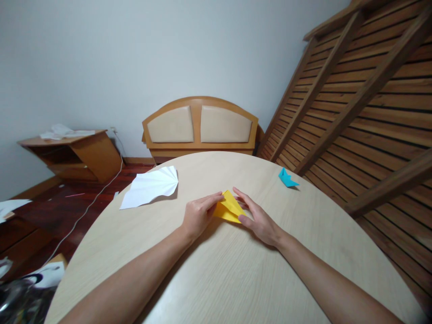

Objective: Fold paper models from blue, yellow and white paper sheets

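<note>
A folded yellow paper lies near the middle of the round light-wood table. My left hand presses on its left edge, with the fingers stretched along the fold. My right hand rests on its right side, thumb and fingers pinching the paper's near corner. Both forearms reach in from the near edge of the table.
A pleated white paper lies at the table's far left edge. A small blue folded paper boat sits far right. Behind the table are a wooden headboard, a slatted wooden frame on the right and a low cabinet on the left.
</note>
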`<state>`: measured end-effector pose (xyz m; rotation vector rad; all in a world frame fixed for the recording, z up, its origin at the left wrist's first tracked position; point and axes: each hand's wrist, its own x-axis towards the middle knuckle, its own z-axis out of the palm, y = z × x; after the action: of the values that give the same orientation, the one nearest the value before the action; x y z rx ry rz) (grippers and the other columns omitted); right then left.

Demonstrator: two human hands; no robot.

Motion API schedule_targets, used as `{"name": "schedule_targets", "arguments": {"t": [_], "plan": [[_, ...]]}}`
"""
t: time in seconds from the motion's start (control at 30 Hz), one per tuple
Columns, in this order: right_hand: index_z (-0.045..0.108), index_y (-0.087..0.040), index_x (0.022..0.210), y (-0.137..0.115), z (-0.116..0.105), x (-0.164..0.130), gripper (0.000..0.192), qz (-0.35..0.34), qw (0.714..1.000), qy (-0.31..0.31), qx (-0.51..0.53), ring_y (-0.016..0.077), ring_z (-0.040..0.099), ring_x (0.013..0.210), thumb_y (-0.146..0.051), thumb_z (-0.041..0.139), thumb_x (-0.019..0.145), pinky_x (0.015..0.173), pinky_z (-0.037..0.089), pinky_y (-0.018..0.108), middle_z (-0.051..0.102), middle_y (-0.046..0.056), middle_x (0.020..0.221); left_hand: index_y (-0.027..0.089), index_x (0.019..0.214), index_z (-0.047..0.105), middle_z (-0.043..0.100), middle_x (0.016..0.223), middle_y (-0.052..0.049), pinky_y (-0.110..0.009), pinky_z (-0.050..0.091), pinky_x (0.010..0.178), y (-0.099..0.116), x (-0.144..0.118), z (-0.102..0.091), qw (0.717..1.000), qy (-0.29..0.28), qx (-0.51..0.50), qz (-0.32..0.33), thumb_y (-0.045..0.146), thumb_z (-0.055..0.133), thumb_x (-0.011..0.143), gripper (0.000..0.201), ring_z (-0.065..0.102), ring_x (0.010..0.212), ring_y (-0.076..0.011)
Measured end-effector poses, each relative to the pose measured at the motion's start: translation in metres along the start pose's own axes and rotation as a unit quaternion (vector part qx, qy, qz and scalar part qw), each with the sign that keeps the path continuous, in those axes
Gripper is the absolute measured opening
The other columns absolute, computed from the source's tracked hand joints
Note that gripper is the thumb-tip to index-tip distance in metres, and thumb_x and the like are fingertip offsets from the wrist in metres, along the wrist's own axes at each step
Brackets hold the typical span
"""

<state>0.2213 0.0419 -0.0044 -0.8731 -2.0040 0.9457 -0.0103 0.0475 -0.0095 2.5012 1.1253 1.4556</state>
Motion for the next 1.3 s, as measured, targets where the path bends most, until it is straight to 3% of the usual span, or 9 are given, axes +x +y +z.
{"name": "schedule_targets", "arguments": {"t": [0.1,0.3,0.47,0.63,0.8,0.9,1.0,1.13,1.3], "plan": [[0.026,-0.023,0.157,-0.003,0.004,0.001,0.09,-0.005,1.0,0.02,0.012,0.0329,0.038,0.144,-0.06,0.065,0.086,0.118,0.032,0.054,0.036,0.016,0.159,0.021,0.114,0.07,0.074,0.12,-0.006,-0.039,0.065,0.086,0.001,0.001,0.002,0.999,0.014,-0.021,-0.028,0.015,0.05,0.099,0.026,0.074,0.102,-0.0216],[0.023,-0.022,0.158,-0.014,0.027,0.006,0.08,0.066,0.991,0.1,-0.054,0.0323,0.042,0.142,-0.043,0.062,0.092,0.118,0.034,0.053,0.038,0.018,0.157,0.018,0.112,0.071,0.073,0.121,-0.01,-0.036,0.066,0.081,0.006,0.003,0.004,0.998,0.02,-0.053,-0.042,0.018,0.051,0.098,0.023,0.074,0.102,-0.0223],[0.024,-0.021,0.157,-0.012,0.038,0.007,0.078,0.054,0.979,0.167,-0.104,0.0302,0.029,0.149,-0.034,0.061,0.089,0.122,0.029,0.053,0.035,0.015,0.16,0.017,0.109,0.071,0.072,0.122,-0.012,-0.032,0.066,0.073,0.011,0.002,0.008,0.995,0.021,-0.081,-0.048,0.012,0.053,0.094,0.024,0.075,0.101,-0.0228],[0.032,-0.023,0.153,-0.006,0.037,0.007,0.069,0.035,0.974,0.18,-0.135,0.029,0.036,0.146,-0.025,0.056,0.088,0.119,0.033,0.051,0.045,0.013,0.153,0.018,0.11,0.071,0.071,0.124,-0.011,-0.033,0.066,0.076,0.013,0.002,0.011,0.991,0.021,-0.097,-0.088,0.003,0.057,0.085,0.032,0.074,0.102,-0.0233],[0.046,-0.022,0.134,-0.012,0.029,0.009,0.045,0.07,0.964,0.202,-0.157,0.0278,0.066,0.109,-0.027,0.053,0.09,0.091,0.056,0.044,0.063,0.014,0.127,0.017,0.114,0.07,0.07,0.127,-0.011,-0.032,0.067,0.072,0.016,0.002,0.012,0.984,0.005,-0.118,-0.132,0.003,0.057,0.083,0.037,0.071,0.109,-0.0248],[0.052,-0.022,0.12,-0.016,0.025,0.009,0.03,0.103,0.954,0.187,-0.212,0.025,0.069,0.084,-0.032,0.054,0.092,0.071,0.055,0.037,0.07,0.009,0.101,0.017,0.118,0.069,0.068,0.13,-0.011,-0.028,0.066,0.066,0.019,0.002,0.013,0.979,-0.012,-0.138,-0.147,0.004,0.055,0.084,0.039,0.069,0.114,-0.0247],[0.053,-0.021,0.12,-0.018,0.023,0.009,0.03,0.115,0.946,0.168,-0.251,0.0237,0.068,0.076,-0.027,0.053,0.09,0.065,0.05,0.033,0.07,0.006,0.09,0.017,0.121,0.068,0.069,0.129,-0.01,-0.028,0.065,0.068,0.02,0.003,0.012,0.978,-0.018,-0.129,-0.161,0.003,0.054,0.083,0.042,0.071,0.108,-0.0228],[0.051,-0.022,0.132,-0.019,0.021,0.008,0.044,0.078,0.946,0.161,-0.272,0.0236,0.069,0.084,-0.017,0.049,0.089,0.074,0.052,0.035,0.072,0.007,0.101,0.017,0.116,0.07,0.073,0.122,-0.01,-0.033,0.062,0.08,0.015,0.005,0.011,0.977,-0.008,-0.105,-0.184,-0.002,0.053,0.081,0.043,0.074,0.086,-0.0181],[0.061,-0.027,0.129,-0.014,0.013,0.007,0.046,0.002,0.947,0.139,-0.289,0.0238,0.065,0.103,-0.01,0.046,0.089,0.091,0.052,0.039,0.066,0.007,0.11,0.015,0.11,0.073,0.069,0.128,-0.012,-0.036,0.057,0.092,0.004,0.005,0.011,0.951,0.019,-0.162,-0.261,-0.005,0.048,0.08,0.043,0.07,0.108,-0.0219]]}}
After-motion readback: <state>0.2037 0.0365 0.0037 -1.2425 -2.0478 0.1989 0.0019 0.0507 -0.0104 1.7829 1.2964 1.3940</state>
